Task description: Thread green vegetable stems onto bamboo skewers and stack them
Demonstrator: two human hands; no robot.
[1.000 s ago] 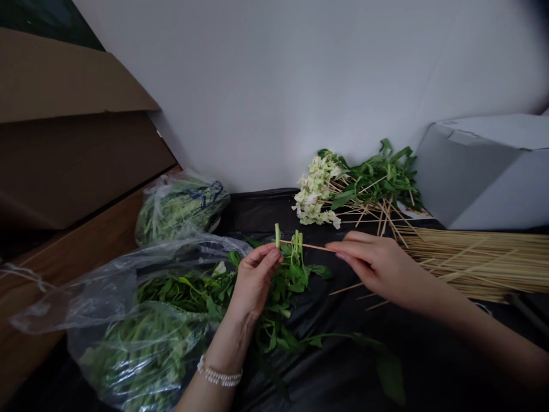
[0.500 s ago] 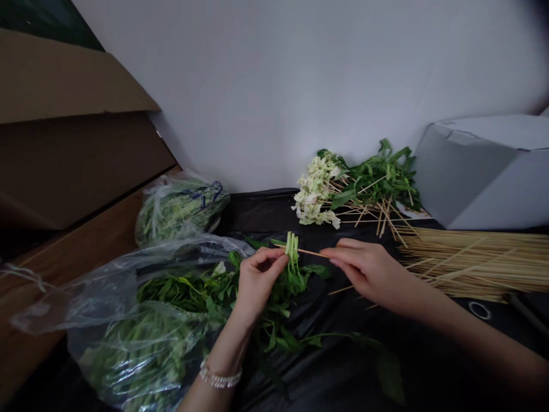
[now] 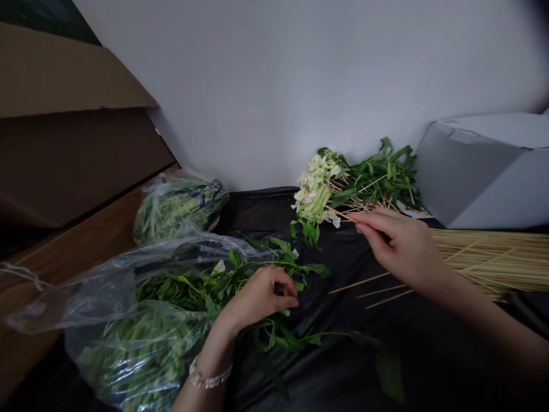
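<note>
My right hand (image 3: 398, 243) pinches a bamboo skewer (image 3: 342, 214) by its end, at the edge of the pile by the wall. Pale stems of a leafy green (image 3: 315, 207) are threaded on the skewer's far end, their leaves hanging down. That bunch overlaps skewered white-green leaf pieces (image 3: 319, 169), and I cannot tell if it touches them. Over the loose leafy greens (image 3: 283, 337), my left hand (image 3: 266, 294) is empty, fingers curled with thumb and index apart. Nearby, a clear plastic bag (image 3: 146, 343) holds more greens.
Finished-looking green skewers (image 3: 386, 174) lie against the white wall. Plain bamboo skewers (image 3: 493, 257) are stacked at right, before a white box (image 3: 484, 171). Another bag of greens (image 3: 180, 209) sits at back left near a cardboard box (image 3: 77, 166). Black sheeting (image 3: 334, 366) covers the surface.
My right hand has carried the skewer with its greens up and right to the pile. My left hand has let go of the stems and dropped lower.
</note>
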